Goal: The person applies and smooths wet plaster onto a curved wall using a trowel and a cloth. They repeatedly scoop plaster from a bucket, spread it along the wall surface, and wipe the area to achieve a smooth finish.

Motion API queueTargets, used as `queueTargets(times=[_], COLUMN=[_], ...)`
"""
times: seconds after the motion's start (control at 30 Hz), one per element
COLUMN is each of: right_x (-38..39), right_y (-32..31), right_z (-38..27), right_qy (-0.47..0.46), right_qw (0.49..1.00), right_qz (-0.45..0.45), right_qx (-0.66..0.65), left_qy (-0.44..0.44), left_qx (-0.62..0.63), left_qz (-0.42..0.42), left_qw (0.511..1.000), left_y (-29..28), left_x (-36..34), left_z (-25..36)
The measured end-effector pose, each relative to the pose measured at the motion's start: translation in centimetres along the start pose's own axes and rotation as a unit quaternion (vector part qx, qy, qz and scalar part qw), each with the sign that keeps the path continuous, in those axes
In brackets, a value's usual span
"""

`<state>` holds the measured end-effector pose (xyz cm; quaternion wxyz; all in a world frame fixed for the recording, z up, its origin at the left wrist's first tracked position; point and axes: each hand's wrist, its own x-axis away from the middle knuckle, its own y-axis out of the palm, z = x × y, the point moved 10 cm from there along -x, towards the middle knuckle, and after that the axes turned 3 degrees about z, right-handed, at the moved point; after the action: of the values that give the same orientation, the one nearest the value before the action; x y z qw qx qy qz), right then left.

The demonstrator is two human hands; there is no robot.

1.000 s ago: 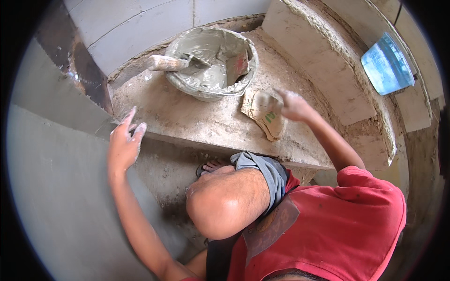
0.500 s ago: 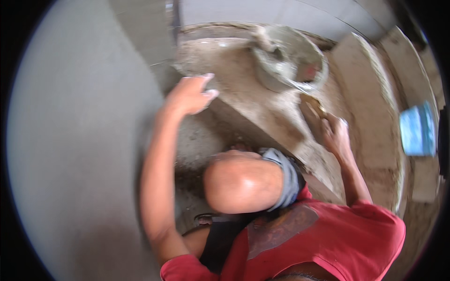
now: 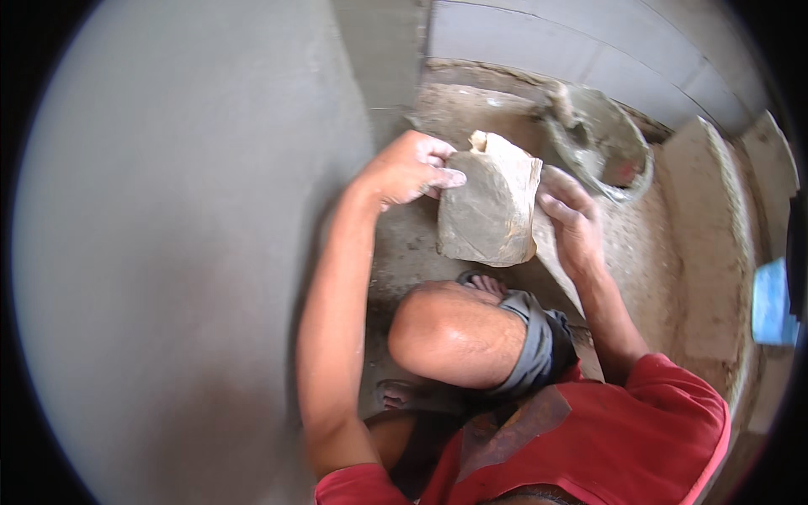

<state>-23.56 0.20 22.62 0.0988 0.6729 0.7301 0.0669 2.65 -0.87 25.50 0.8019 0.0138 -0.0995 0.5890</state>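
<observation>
A folded piece of thick, paper-like sheet [image 3: 484, 206], grey with cement on its face and pale and torn along the top, is held up in front of my knee. My left hand [image 3: 417, 171] pinches its upper left edge, thumb on the near face. At its right edge are the bent fingers of my right hand [image 3: 574, 220], with fingertips against the sheet; their far side is hidden. Whitish residue marks the fingers of both hands. Beyond my right hand stands a cement-coated bucket [image 3: 635, 181] with wet grey mix inside.
A smooth grey plastered wall [image 3: 194, 252] fills the left side. Rough concrete steps [image 3: 707, 252] rise to the right, with a blue container [image 3: 774, 303] at the far right. Pale tiles [image 3: 555, 38] line the back wall. My bent knee [image 3: 454, 332] is below the hands.
The trowel-like tool that was in my right hand is out of sight. Both hands have come together at the folded sheet, now held up between them. The view has shifted left.
</observation>
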Motion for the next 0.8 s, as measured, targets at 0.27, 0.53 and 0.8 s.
queueTargets(times=[0.27, 0.53, 0.8], right_x=[-1.5, -1.5, -1.3], right_y=[2.1, 3.5, 7.9], right_z=[8.0, 15.9, 21.9], right_qy=[0.028, 0.077, 0.153], right_qw=[0.963, 0.949, 0.978], right_qz=[-0.002, -0.027, -0.131], right_qx=[0.267, 0.305, 0.046], left_qy=[-0.146, -0.222, -0.225], left_qx=[-0.285, -0.330, -0.287], left_qz=[0.058, 0.094, 0.089], left_qw=[0.946, 0.913, 0.927], left_y=[-3.9, -4.2, -3.0], left_x=[1.9, 3.2, 6.0], left_z=[-8.0, -8.6, -9.1])
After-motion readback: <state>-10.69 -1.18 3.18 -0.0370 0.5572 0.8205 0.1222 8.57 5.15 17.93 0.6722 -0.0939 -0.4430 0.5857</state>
